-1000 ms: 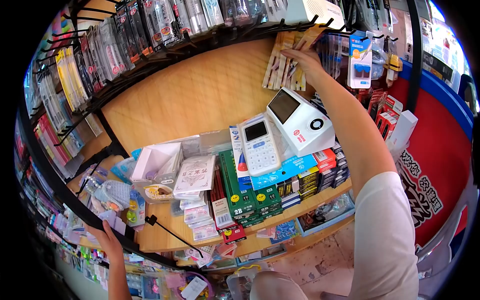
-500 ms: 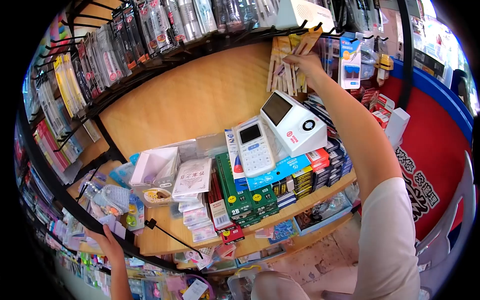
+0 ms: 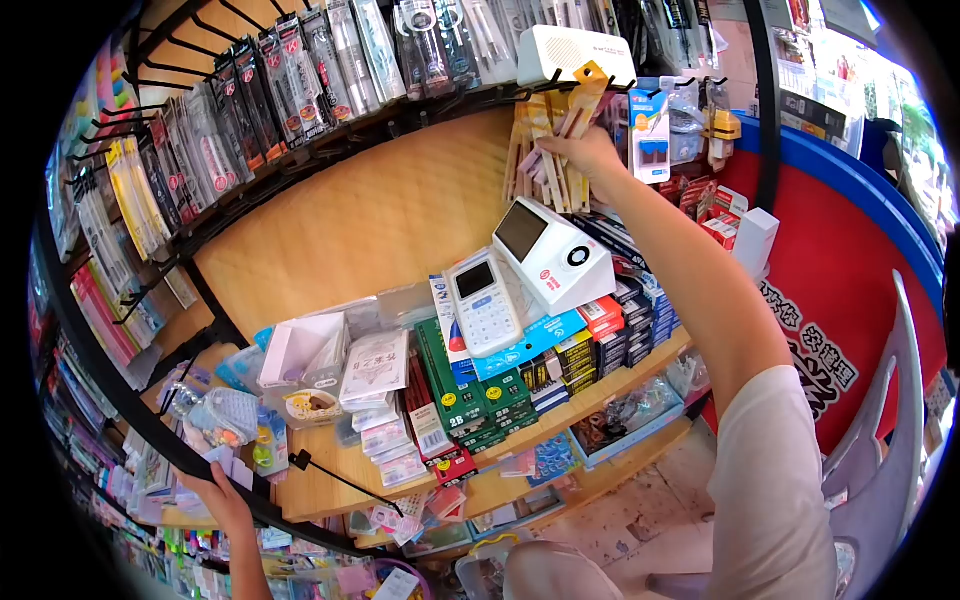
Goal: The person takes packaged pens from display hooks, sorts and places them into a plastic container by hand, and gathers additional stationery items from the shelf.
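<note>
At the top right, my right hand [image 3: 590, 158] is closed on one of the yellow-topped slim packets [image 3: 583, 105] at a hook under the upper rack. Several similar packets [image 3: 523, 160] hang beside it; their contents are too small to make out. My left hand [image 3: 218, 495] is low on the left, against the curved black rack post [image 3: 262, 508], thumb and fingers apart and holding nothing. Below my right hand stand a white payment device with a dark screen [image 3: 555, 255] and a white keypad terminal [image 3: 483, 303].
Green 2B pencil boxes [image 3: 455, 375], stacked small boxes [image 3: 578, 368] and a white open carton [image 3: 300, 352] line the wooden shelf [image 3: 340, 490]. Packaged pens [image 3: 325, 65] hang above. A thin black rod [image 3: 345, 480] juts forward. A grey chair [image 3: 885, 420] stands at right.
The view has shifted, so the shelf and rack sit further left and the upper rack lower. My right hand stays at the yellow-topped packets; my left hand stays by the post.
</note>
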